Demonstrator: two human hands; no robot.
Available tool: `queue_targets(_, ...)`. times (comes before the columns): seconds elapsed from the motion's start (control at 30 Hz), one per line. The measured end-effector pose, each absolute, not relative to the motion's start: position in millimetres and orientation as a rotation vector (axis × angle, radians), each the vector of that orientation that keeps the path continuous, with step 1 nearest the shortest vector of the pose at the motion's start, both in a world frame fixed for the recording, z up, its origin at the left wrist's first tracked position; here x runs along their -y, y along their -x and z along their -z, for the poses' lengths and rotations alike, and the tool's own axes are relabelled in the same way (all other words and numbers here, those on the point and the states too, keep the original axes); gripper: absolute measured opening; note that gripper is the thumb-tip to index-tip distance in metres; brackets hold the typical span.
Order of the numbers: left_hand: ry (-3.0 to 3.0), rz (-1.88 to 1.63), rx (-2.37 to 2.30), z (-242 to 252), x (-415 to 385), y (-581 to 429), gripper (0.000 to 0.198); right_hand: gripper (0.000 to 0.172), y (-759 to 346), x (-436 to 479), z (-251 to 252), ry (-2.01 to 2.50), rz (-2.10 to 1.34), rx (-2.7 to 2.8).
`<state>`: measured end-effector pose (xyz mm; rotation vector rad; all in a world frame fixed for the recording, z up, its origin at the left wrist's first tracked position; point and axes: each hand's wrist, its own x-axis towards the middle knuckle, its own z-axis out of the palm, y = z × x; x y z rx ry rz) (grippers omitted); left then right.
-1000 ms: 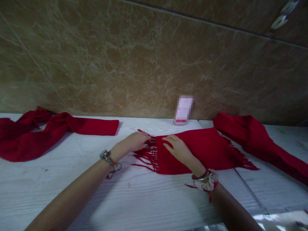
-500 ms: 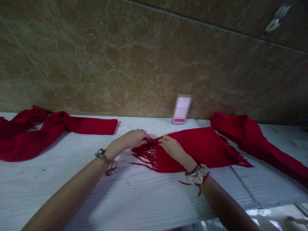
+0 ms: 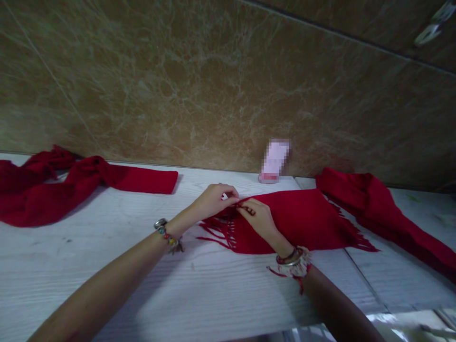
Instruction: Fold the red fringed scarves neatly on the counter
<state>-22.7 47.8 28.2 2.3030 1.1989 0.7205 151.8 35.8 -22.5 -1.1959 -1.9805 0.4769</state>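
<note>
A red fringed cloth (image 3: 299,218) lies flat on the white wood-grain table (image 3: 213,285), with tassels at its left and right ends. At its upper left corner my left hand (image 3: 218,198) pinches the red fringe between thumb and forefinger. Close against those fingertips, my right hand (image 3: 258,217) is also closed in a pinch on the fringe, its wrist resting over the cloth. The fingertips nearly meet and hide the strands between them. Loose tassels hang out to the left below my left hand.
Another red cloth (image 3: 71,190) lies bunched at the left, and a long folded red one (image 3: 384,209) runs down the right. A pink-white blurred phone-like object (image 3: 276,159) leans on the brown marbled wall (image 3: 178,85). The table's front edge is at the bottom.
My left hand has moved right toward my right hand. My right hand's fingers, flatter on the cloth before, are now curled into a pinch. The view has shifted slightly.
</note>
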Motion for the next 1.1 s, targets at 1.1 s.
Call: queue_targets(1.1, -2.370, -0.254, -1.595, 11.4, -59.9, 29.9, 0.009, 0.040, -172.2, -34.6, 30.8, 1.241, -0.492, 2.233)
